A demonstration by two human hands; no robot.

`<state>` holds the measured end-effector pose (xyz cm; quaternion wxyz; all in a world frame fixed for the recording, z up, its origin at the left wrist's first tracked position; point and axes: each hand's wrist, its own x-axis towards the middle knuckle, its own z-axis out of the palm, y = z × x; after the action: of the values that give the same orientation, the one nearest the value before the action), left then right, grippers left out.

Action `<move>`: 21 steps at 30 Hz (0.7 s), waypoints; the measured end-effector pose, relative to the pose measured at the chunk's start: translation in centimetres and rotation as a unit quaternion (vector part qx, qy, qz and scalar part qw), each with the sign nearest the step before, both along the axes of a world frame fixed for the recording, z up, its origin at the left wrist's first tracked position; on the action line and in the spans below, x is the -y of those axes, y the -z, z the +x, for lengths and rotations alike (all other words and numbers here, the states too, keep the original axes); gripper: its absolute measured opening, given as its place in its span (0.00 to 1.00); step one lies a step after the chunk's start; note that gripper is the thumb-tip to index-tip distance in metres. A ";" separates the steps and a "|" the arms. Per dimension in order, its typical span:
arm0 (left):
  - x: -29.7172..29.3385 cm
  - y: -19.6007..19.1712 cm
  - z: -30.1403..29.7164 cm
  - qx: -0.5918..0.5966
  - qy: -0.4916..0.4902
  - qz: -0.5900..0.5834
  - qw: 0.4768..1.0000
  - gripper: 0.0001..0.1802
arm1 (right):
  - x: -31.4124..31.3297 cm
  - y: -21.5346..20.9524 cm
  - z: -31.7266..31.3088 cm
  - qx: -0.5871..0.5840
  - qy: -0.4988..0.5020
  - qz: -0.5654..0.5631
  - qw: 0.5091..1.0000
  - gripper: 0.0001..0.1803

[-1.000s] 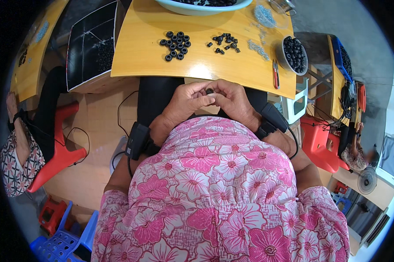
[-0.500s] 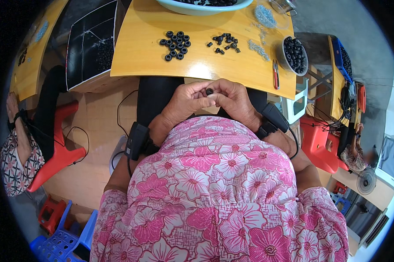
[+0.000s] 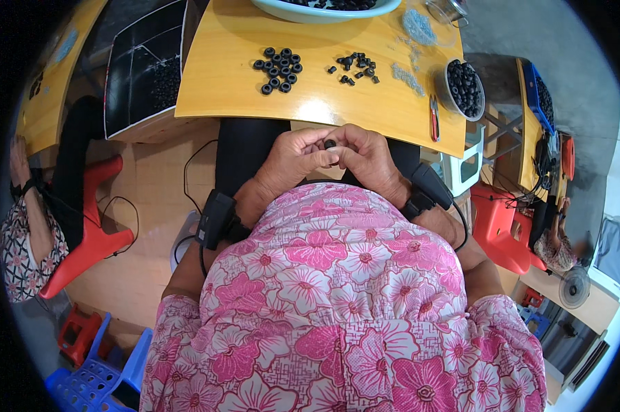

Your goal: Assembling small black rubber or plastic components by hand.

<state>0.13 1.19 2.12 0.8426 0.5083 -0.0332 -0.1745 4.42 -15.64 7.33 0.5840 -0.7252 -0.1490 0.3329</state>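
Note:
My left hand [image 3: 297, 152] and my right hand [image 3: 366, 151] meet over my lap, just in front of the table's near edge. Pinched between the fingertips of both is a small round black part [image 3: 330, 144]; its far side is hidden by the fingers. Beyond them on the yellow table [image 3: 220, 93] lies a group of black rings [image 3: 277, 71]. To the right of it is a loose cluster of small black plugs [image 3: 354, 66]. Small clear pieces [image 3: 407, 77] are scattered farther right.
Red-handled snips [image 3: 434, 120] lie near the right edge beside a tub of black parts [image 3: 464, 89]. A pale blue basin [image 3: 323, 12] stands at the far edge, a tub of clear pieces [image 3: 420, 27] to its right. Another person's arm [image 3: 38, 220] shows at left, near a red stool [image 3: 90, 226].
Both hands keep nearly the same place and grip on the small black part. The view has shifted very slightly.

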 end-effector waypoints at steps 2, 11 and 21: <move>-0.1 0.0 0.1 0.004 -0.005 0.019 1.000 0.25 | 0.1 0.2 0.2 0.012 -0.005 0.001 1.000 0.07; 0.6 -0.2 0.4 0.043 -0.020 -0.024 0.999 0.26 | -0.1 0.1 0.3 -0.029 0.056 0.081 0.995 0.06; 0.2 0.7 0.3 -0.013 0.005 0.065 0.998 0.22 | 5.1 -2.2 5.2 0.226 0.286 0.010 0.931 0.12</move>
<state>0.42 1.00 1.39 0.8073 0.5595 -0.0133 -0.1873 9.63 -20.70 9.56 0.6127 -0.7872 -0.0667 -0.0231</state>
